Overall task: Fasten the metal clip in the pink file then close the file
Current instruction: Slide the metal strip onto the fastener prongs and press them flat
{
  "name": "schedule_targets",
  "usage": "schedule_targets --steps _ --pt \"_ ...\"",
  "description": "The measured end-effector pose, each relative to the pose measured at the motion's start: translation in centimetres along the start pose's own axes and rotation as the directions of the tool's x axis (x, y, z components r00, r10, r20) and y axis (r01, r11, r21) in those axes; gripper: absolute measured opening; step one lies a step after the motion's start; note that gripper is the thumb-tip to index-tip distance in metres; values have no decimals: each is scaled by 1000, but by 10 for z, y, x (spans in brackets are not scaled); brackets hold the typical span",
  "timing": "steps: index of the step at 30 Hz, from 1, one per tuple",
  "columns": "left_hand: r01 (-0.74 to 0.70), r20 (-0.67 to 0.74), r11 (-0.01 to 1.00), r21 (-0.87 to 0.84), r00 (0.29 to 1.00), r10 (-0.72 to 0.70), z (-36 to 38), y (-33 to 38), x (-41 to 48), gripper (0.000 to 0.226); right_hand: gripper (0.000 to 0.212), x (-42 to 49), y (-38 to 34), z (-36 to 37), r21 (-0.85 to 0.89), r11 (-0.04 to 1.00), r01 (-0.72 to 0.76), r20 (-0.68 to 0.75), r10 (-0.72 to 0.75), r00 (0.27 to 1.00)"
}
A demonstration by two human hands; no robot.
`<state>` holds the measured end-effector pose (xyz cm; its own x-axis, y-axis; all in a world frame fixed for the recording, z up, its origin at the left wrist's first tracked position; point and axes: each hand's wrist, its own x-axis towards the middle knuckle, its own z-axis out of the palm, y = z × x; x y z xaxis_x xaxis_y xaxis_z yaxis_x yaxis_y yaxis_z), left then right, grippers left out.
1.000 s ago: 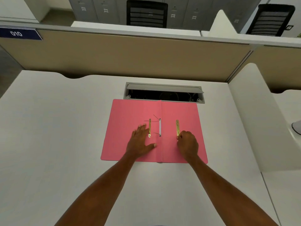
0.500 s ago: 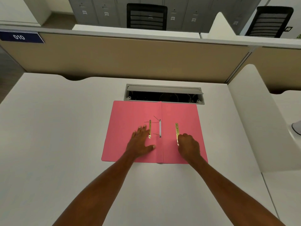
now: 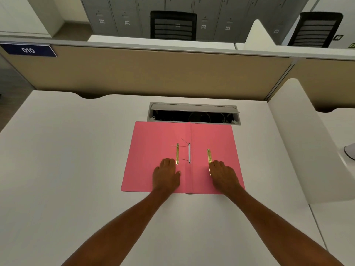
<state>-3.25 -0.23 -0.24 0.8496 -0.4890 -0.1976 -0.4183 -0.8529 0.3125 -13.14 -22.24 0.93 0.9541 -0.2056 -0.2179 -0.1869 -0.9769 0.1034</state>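
Pink file point(image 3: 159, 143) lies open flat on the desk point(image 3: 76, 150), spine toward the person. Left hand point(image 3: 166, 174) rests flat, fingers together, on the left leaf, just beside one brass clip bar point(image 3: 177, 154). Right hand point(image 3: 223, 174) covers the near end of the other bar point(image 3: 209, 156); its grip cannot be told.

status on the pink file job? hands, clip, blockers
Left hand flat on the file's left flap. Right hand on the loose brass strip, right flap. Pink file open; second strip beside the spine, unfastened. No obstruction visible.
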Motion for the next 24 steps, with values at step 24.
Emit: schedule_targets --steps 24 --pt "354 339 47 -934 920 -198 -4 27 -16 16 15 10 -76 -32 979 151 -135 75 351 933"
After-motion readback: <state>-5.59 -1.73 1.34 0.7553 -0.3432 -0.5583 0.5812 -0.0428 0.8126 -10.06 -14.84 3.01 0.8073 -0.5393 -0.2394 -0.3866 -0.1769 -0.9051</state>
